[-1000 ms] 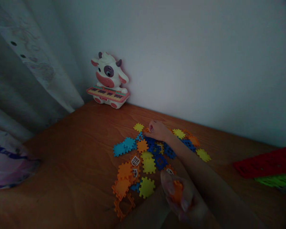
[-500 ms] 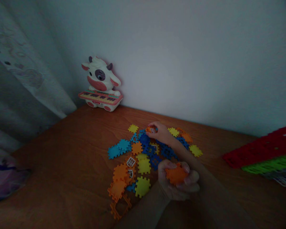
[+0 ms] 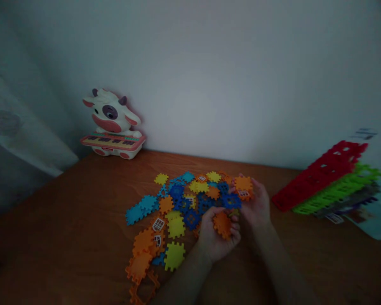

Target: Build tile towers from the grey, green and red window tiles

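Note:
My left hand [image 3: 211, 237] is closed around an orange interlocking tile [image 3: 222, 225] with toothed edges, its plain face toward me. Just beyond it to the right, my right hand [image 3: 257, 205] grips a plain orange tile [image 3: 243, 183] together with an orange window tile [image 3: 244, 194] that has a white lattice. A blue tile [image 3: 231, 201] shows between the hands; whether it is held or lies on the table I cannot tell. Left of the hands spreads a loose pile of such tiles: yellow [image 3: 176, 227], dark blue [image 3: 191, 219], light blue [image 3: 135, 214] and orange [image 3: 140, 266].
A cow-shaped toy piano [image 3: 112, 127] stands against the wall at the back left of the wooden table [image 3: 76, 228]. To the right lean rows of red tiles [image 3: 317, 180] and green tiles [image 3: 330, 195]. A pale curtain [image 3: 25, 127] hangs at left.
My right hand has come back from the far side of the pile to the right, beside my left hand, with the orange window tile. The view has swung right.

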Tool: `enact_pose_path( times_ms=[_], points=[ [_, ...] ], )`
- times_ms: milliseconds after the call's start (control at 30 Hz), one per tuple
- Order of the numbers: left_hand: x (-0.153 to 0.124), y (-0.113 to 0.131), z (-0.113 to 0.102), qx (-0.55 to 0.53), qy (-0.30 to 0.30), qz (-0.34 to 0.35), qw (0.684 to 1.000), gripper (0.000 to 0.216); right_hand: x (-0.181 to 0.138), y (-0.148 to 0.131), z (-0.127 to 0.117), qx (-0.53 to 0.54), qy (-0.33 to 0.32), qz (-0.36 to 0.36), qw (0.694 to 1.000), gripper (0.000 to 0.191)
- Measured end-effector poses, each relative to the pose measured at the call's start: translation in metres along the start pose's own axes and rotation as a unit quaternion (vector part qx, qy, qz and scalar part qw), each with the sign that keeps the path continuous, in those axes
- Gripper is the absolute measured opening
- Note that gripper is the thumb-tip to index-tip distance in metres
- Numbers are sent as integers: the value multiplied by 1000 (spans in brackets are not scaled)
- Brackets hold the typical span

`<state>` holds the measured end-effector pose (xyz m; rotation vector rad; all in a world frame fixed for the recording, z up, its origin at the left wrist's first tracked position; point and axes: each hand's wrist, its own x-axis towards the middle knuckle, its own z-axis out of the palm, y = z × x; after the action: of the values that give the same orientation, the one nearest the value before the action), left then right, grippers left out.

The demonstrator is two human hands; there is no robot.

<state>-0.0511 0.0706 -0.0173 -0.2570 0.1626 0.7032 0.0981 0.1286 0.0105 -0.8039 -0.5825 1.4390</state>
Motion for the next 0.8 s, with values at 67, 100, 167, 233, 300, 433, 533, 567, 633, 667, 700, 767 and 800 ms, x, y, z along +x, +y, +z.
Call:
enact_pose_path(
  times_ms=[67, 100, 167, 233, 300, 433, 533, 567, 633, 667, 700, 767, 800],
  points=[
    [0, -1, 2, 3, 22, 8, 1000, 21, -7, 3, -13, 18, 18, -13, 1000, 28],
    [0, -2, 3, 7, 33, 13, 999, 22, -9, 6, -20, 31, 28, -22, 999, 27],
    [-1, -3, 6, 22, 63, 28, 997, 20, -14, 11, -31, 65, 45, -35, 996, 28],
    [-1, -5, 9, 42, 95, 52, 993, 15, -19, 13, -39, 96, 56, -37, 993, 28],
    [0, -6, 10, 57, 114, 84, 988, 14, -23, 15, -43, 110, 62, -44, 991, 28],
    [2, -9, 12, 84, 133, 134, 978, 26, -27, 17, -40, 138, 63, -61, 987, 23],
    [4, -13, 10, 153, 154, 142, 966, 29, -29, 23, -31, 189, 65, -36, 979, 22],
    [5, -14, 9, 184, 155, 141, 960, 30, -30, 25, -28, 207, 66, -21, 976, 24],
    [7, -17, 5, 234, 149, 138, 951, 32, -33, 29, -24, 238, 68, 11, 969, 27],
    [8, -18, 4, 251, 145, 140, 947, 32, -35, 30, -22, 247, 67, 26, 966, 28],
    [9, -19, 2, 264, 145, 144, 943, 32, -36, 32, -21, 252, 66, 35, 965, 27],
    [10, -21, 0, 282, 151, 159, 934, 32, -39, 33, -19, 241, 68, 36, 968, 25],
    [11, -22, 0, 291, 155, 169, 929, 33, -40, 34, -18, 226, 73, 32, 971, 25]
  ],
)
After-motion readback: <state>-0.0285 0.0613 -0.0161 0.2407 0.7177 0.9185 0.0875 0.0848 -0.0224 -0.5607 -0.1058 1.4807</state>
